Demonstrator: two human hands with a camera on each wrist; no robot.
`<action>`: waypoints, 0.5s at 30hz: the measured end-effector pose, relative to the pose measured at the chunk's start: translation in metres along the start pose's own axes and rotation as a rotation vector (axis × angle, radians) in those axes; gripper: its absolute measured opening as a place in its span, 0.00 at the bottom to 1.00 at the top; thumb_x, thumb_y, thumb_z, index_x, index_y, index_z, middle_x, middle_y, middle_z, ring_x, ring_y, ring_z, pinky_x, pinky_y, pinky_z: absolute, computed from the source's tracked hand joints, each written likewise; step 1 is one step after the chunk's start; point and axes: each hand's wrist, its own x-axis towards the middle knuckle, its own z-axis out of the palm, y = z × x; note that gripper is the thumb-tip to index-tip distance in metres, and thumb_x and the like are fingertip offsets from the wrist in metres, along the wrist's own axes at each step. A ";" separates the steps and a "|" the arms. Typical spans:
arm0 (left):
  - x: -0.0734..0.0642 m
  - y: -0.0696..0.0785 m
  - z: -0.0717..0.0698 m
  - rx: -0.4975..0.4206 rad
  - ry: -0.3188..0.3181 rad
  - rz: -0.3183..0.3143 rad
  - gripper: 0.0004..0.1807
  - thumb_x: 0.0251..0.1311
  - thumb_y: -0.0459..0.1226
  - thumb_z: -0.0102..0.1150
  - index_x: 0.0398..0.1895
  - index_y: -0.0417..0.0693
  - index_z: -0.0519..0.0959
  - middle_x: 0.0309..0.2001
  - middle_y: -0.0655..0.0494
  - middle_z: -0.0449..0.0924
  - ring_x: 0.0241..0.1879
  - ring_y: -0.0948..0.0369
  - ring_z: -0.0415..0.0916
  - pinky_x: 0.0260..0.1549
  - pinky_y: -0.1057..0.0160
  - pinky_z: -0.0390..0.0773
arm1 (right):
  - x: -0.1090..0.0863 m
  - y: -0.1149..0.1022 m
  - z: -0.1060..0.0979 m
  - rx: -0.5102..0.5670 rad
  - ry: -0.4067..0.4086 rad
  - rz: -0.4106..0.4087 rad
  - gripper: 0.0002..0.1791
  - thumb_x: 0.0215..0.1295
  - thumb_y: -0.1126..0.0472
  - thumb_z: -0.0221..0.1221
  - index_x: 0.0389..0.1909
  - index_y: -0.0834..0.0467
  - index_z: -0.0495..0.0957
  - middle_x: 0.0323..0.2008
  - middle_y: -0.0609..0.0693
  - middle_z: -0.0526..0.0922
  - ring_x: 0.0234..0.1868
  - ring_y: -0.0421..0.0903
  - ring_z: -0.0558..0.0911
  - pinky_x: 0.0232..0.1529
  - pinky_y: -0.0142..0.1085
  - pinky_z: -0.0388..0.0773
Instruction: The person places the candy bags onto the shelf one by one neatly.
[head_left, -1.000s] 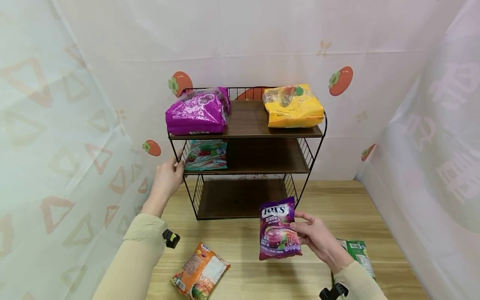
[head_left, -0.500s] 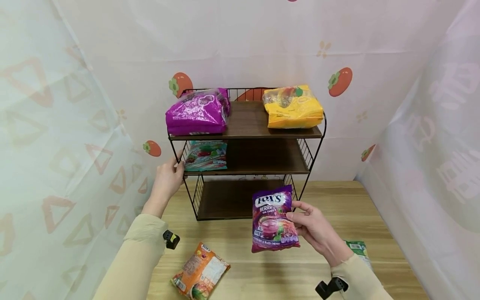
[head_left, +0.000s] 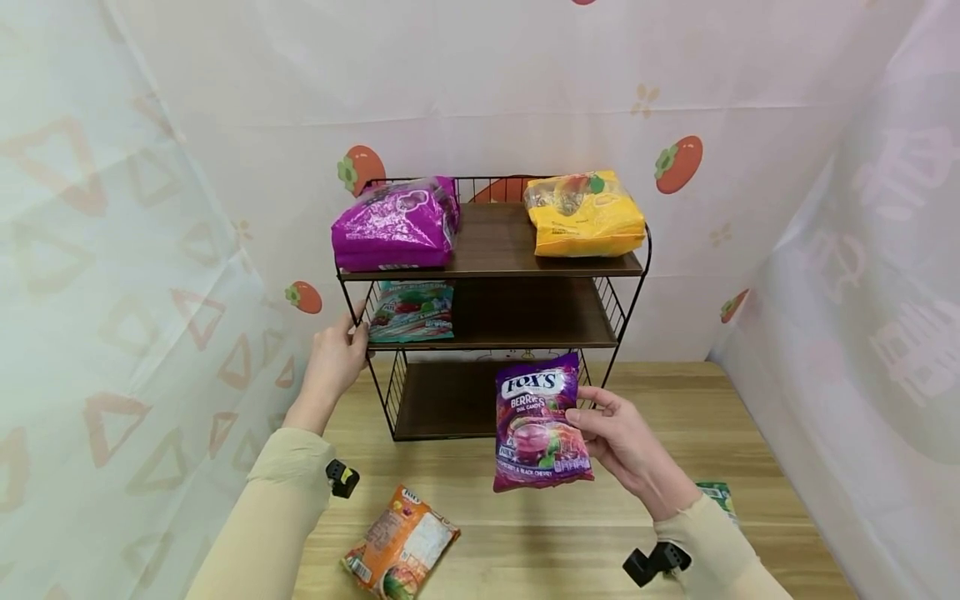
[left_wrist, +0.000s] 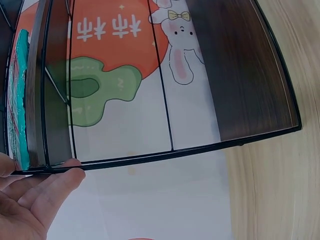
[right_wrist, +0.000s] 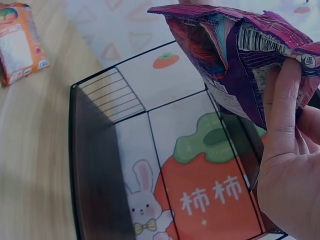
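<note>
Head view, two hands (head_left: pixel 626 442), one rack (head_left: pixel 532 312), six bags (head_left: pixel 532 429)

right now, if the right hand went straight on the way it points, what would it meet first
Probably the middle shelf, near its front edge, with the purple candy bag in the right hand leading; depth is unclear, so it might pass underneath.

purple FOX'S bag (head_left: pixel 534 437) | aloft, slightly tilted | dark three-tier rack (head_left: pixel 536 310) | upright behind bag
</note>
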 end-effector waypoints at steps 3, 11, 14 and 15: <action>0.000 -0.001 0.000 -0.004 -0.003 -0.004 0.26 0.80 0.39 0.42 0.78 0.44 0.64 0.34 0.35 0.87 0.26 0.49 0.86 0.23 0.62 0.79 | 0.001 -0.003 0.003 0.013 -0.012 -0.005 0.19 0.74 0.70 0.56 0.60 0.61 0.64 0.37 0.53 0.90 0.29 0.42 0.88 0.34 0.35 0.86; 0.000 0.000 -0.001 0.015 -0.005 -0.010 0.27 0.80 0.40 0.42 0.78 0.45 0.63 0.33 0.37 0.88 0.27 0.50 0.87 0.25 0.62 0.79 | 0.005 -0.011 0.011 0.062 -0.047 -0.044 0.13 0.74 0.72 0.54 0.55 0.58 0.73 0.38 0.53 0.90 0.31 0.42 0.89 0.36 0.36 0.86; -0.001 0.001 -0.001 0.018 -0.010 -0.015 0.27 0.80 0.40 0.42 0.78 0.46 0.63 0.33 0.37 0.88 0.26 0.52 0.86 0.25 0.61 0.79 | 0.006 -0.014 0.014 0.065 -0.049 -0.061 0.13 0.74 0.72 0.54 0.54 0.57 0.76 0.39 0.53 0.90 0.32 0.42 0.89 0.37 0.36 0.87; -0.001 0.001 -0.001 0.017 -0.013 -0.015 0.27 0.80 0.40 0.41 0.79 0.46 0.62 0.34 0.37 0.88 0.26 0.52 0.86 0.24 0.61 0.79 | 0.007 -0.015 0.015 0.067 -0.049 -0.065 0.13 0.74 0.72 0.54 0.54 0.57 0.76 0.39 0.53 0.90 0.32 0.42 0.89 0.37 0.36 0.87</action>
